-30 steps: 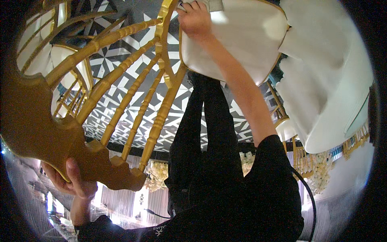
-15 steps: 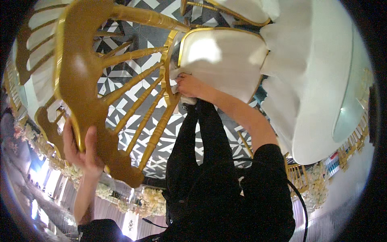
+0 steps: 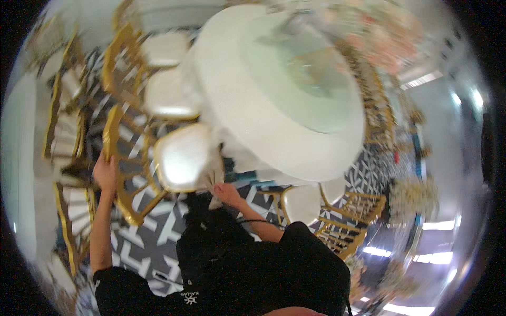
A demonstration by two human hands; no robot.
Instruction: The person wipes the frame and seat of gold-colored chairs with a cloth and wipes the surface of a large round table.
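Observation:
A gold chair (image 3: 110,138) with a spindled back and a white padded seat (image 3: 182,159) stands in front of me. My left hand (image 3: 105,173) is closed on the top rail of its back. At the near side of the seat, my right hand (image 3: 227,194) pinches a pale cloth (image 3: 215,203), which hangs by the seat's edge. Motion blur softens the fingers and the cloth.
A round table (image 3: 224,79) with a white cover and a glass turntable (image 3: 316,118) stands ahead. More gold chairs (image 3: 300,204) ring it, and others (image 3: 74,221) stand at left. Pale flowers (image 3: 414,203) are at right. The floor (image 3: 153,258) is black-and-white patterned.
My view has swung, bringing the table and more chairs into sight. My right hand and the cloth have moved from the chair's back to the seat's near edge. My left hand stays on the top rail.

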